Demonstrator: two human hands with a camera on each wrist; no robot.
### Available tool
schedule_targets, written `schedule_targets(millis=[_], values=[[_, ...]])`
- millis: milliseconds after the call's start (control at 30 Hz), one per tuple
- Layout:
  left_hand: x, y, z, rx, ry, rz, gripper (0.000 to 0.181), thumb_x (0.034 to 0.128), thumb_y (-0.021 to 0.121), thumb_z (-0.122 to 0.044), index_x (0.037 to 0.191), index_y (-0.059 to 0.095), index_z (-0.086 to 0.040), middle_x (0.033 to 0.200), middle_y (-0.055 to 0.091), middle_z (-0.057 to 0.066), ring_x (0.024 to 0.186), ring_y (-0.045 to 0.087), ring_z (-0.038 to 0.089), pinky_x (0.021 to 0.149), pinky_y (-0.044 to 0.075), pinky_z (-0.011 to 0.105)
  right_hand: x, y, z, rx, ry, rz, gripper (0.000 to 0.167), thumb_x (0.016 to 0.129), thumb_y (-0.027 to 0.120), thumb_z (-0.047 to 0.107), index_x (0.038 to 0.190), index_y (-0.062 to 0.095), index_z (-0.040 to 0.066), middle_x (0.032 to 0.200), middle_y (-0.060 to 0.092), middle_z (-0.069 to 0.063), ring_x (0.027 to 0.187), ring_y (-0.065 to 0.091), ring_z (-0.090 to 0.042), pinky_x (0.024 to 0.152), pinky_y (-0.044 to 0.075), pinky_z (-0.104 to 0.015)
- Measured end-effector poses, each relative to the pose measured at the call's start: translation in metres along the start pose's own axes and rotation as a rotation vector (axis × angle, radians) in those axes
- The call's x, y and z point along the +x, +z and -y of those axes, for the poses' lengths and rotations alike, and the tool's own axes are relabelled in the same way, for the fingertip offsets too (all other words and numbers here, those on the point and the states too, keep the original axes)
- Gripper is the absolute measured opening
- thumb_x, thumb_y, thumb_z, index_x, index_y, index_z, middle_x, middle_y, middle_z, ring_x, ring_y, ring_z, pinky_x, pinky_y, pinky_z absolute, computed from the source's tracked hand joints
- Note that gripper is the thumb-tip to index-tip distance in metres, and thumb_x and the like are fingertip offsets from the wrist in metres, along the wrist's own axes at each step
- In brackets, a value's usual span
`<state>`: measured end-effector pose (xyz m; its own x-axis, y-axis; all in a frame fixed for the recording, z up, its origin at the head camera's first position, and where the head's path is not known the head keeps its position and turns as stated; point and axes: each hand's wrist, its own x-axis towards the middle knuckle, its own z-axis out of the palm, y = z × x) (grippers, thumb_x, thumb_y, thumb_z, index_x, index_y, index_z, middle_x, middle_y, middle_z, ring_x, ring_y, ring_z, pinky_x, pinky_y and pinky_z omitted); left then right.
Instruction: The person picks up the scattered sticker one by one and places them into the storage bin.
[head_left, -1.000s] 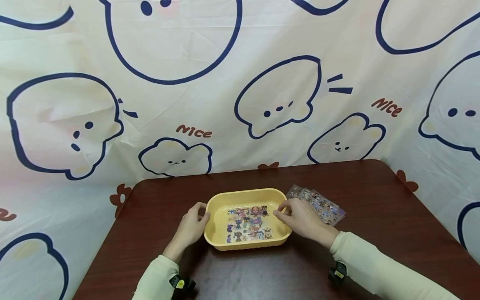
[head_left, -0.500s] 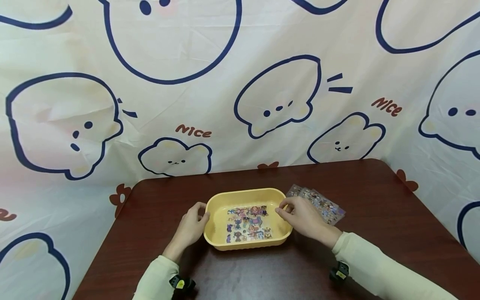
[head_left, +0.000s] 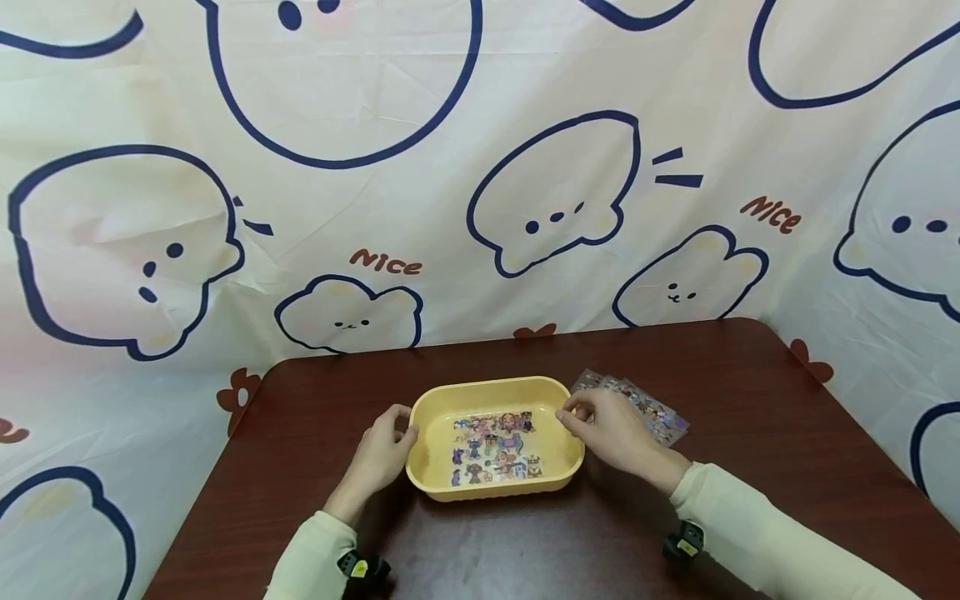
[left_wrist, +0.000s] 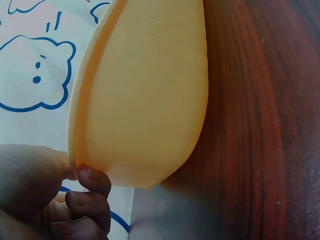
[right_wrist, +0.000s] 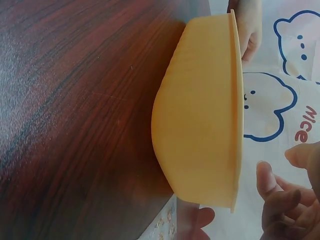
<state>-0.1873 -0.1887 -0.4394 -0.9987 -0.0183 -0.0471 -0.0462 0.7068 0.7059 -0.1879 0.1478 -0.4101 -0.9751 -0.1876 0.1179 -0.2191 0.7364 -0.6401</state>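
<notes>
Smooth, softly shiny plastic tray point(head_left: 498, 492), glossy wood-grain table point(head_left: 525, 550), creased matt cloth-like backdrop point(head_left: 442, 212), shiny clear plastic-looking sheets point(head_left: 657, 414)

hands point(head_left: 372, 456) point(head_left: 617, 431): 2 | tray point(head_left: 437, 454): 1 | sheets point(head_left: 495, 454) point(head_left: 657, 419): 1 visible inside, 2+ beside | wrist cameras point(head_left: 362, 568) point(head_left: 685, 542): 2 | table point(head_left: 262, 500): 1

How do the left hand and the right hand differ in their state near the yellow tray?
The left hand pinches the rim of the yellow tray; the right hand holds nothing, its fingers apart from the rim in the right wrist view. In the head view, the right hand partly covers the printed sheets on the table, while the left hand covers none of them. Both hands are at opposite ends of the tray.
</notes>
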Motion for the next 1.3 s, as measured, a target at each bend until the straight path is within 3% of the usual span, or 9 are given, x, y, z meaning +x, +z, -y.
schedule_targets(millis=[300, 667, 967, 1300], values=[[0.0, 0.0, 0.0, 0.002, -0.001, 0.0, 0.029, 0.1002, 0.056, -0.016, 0.127, 0.057, -0.004, 0.083, 0.073, 0.012, 0.066, 0.061, 0.013, 0.059, 0.047, 0.028, 0.001, -0.007, -0.004, 0.016, -0.021, -0.016, 0.016, 0.097, 0.068, 0.024, 0.099, 0.075, 0.01, 0.08, 0.072, 0.002, 0.07, 0.06, -0.009, 0.059, 0.048, -0.025], [-0.001, 0.0, 0.001, 0.008, 0.008, -0.01, 0.029, 0.0998, 0.057, -0.016, 0.126, 0.058, -0.004, 0.086, 0.075, 0.012, 0.071, 0.066, 0.015, 0.061, 0.049, 0.028, 0.001, -0.014, -0.013, 0.002, -0.044, -0.047, 0.018, 0.096, 0.069, 0.025, 0.098, 0.076, 0.009, 0.076, 0.071, 0.002, 0.06, 0.055, -0.008, 0.049, 0.042, -0.025], [-0.001, 0.0, 0.0, -0.005, 0.006, -0.002, 0.029, 0.1002, 0.056, -0.016, 0.126, 0.057, -0.004, 0.082, 0.073, 0.012, 0.063, 0.061, 0.013, 0.058, 0.047, 0.028, 0.001, -0.022, -0.019, -0.016, -0.017, -0.041, 0.02, 0.096, 0.07, 0.026, 0.102, 0.075, 0.007, 0.083, 0.073, -0.003, 0.062, 0.057, -0.01, 0.051, 0.045, -0.025], [0.0, 0.0, 0.001, 0.002, 0.006, -0.002, 0.029, 0.1, 0.057, -0.016, 0.127, 0.057, -0.004, 0.081, 0.073, 0.011, 0.063, 0.06, 0.013, 0.058, 0.047, 0.028, 0.002, -0.028, -0.028, -0.042, 0.008, -0.031, 0.018, 0.096, 0.069, 0.03, 0.099, 0.075, 0.014, 0.082, 0.073, 0.001, 0.06, 0.056, -0.011, 0.049, 0.044, -0.029]])
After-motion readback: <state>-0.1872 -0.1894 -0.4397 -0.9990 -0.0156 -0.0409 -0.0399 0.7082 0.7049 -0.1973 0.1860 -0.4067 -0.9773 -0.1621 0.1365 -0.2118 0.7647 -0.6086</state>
